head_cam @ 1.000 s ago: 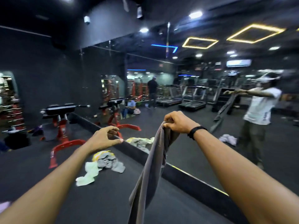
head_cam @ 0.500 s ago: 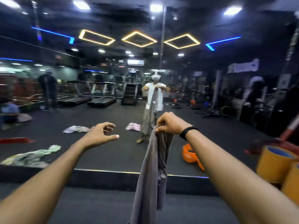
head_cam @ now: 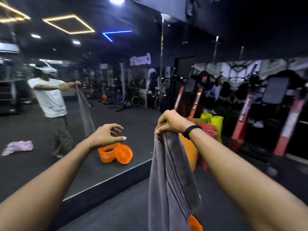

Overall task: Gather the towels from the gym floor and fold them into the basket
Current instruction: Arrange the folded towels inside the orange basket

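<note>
The view has swung to the right since half a second ago: the mirror wall now runs off to the left, and the wearer's reflection [head_cam: 50, 97] stands at the left edge of it rather than dead ahead. The red-framed machines [head_cam: 286, 114] and the yellow and red rolled mats [head_cam: 215, 121] on the right have come into sight.

The hands themselves have barely changed. The right hand [head_cam: 171, 121] is still clenched over the top edge of the grey towel [head_cam: 168, 177], thumb pinching the cloth, a black band [head_cam: 191, 130] on the wrist. The towel hangs straight down from that grip in a long bunched strip and runs off the bottom of the frame. The left hand [head_cam: 108, 135] remains held out beside it, apart from the towel, fingers loosely bent with the thumb pointing toward the right hand — it holds nothing.

In the mirror, an orange basket [head_cam: 115, 153] lies on its side on the dark gym floor [head_cam: 125, 205], and a pink towel [head_cam: 18, 147] sits crumpled on the floor near the left edge. Behind the hanging towel an orange shape [head_cam: 189, 152] shows on the floor — what it is, I cannot tell. Another bit of orange [head_cam: 195, 224] peeks out below the towel at the bottom edge.
</note>
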A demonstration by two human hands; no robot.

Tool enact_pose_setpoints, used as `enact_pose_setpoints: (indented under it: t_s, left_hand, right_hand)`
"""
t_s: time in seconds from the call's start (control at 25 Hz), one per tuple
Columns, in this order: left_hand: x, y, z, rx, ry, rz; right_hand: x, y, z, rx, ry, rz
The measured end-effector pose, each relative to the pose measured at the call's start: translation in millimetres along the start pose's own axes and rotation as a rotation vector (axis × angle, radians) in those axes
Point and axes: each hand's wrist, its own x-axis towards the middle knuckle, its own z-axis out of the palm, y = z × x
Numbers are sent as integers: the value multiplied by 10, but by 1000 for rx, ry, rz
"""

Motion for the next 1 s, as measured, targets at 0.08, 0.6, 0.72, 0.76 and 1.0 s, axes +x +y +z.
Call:
enact_pose_setpoints:
  t_s: [0.08,0.6,0.72,0.76,1.0]
  left_hand:
    - [527,203,346,-40,-81,64]
    - [2468,1404,2119,-266,-679,337]
    - [2685,1490,2402,-340,-699,362]
    - [2757,1492,2451,-380,-682,359]
    - [3176,1671,2483,-427,-413,261]
  right_hand:
    - [15,409,-118,10,17,46]
    - [179,2332,-590,587,-103,295]
    - [176,2740,-633,554,-100,307]
    - [173,2888,-626,529,-103,317]
    - [397,3543,-643,560,-141,181]
